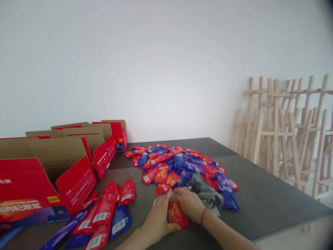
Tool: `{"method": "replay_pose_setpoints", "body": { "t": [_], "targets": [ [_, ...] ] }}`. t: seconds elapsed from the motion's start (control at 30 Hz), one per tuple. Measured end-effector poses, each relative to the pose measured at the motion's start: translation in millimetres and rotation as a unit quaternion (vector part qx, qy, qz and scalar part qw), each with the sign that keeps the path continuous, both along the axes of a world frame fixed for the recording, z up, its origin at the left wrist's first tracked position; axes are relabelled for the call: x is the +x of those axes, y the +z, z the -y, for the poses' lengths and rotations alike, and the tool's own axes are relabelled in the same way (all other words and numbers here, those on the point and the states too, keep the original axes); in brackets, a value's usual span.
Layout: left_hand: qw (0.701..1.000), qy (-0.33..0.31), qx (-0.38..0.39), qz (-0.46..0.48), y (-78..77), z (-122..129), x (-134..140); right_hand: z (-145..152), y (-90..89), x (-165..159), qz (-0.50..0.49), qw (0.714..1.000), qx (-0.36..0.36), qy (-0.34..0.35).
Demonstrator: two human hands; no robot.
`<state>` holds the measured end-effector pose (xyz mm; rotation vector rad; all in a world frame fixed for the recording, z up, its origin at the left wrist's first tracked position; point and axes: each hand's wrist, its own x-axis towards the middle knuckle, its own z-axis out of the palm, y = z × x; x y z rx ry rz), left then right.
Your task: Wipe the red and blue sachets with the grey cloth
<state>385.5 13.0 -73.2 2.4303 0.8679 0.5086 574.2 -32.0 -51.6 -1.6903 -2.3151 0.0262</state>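
A red pouch with an orange print lies on the dark table between my two hands. My left hand grips its left side, thumb near the lower end and fingers at the top. My right hand, a red string at its wrist, is closed at the pouch's upper end with fingertips meeting those of the left. A crumpled grey cloth spreads out behind the right hand, and a bit of it shows at the fingertips. Just beyond is a big heap of red and blue pouches.
Open red cardboard boxes stand in a row along the left. Before them lies a smaller pile of red and blue pouches. A blue pouch sits right of the cloth. Wooden easels lean by the white wall, past the table's right edge.
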Motion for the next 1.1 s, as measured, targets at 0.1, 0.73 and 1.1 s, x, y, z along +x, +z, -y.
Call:
{"method": "replay_pose_setpoints", "body": {
  "t": [0.1,0.73,1.1],
  "targets": [
    [1.000,0.005,0.002,-0.005,0.7,1.6,-0.3,6.9,-3.1,1.1,-0.009,1.000,0.003,0.016],
    [0.989,-0.037,0.036,-0.135,44.7,24.2,25.7,5.7,-12.1,26.1,-0.084,0.987,0.015,-0.133],
    [0.979,-0.041,0.103,-0.172,27.6,-7.3,-47.9,9.5,-13.6,22.8,-0.099,0.985,0.030,-0.139]
  ]
}}
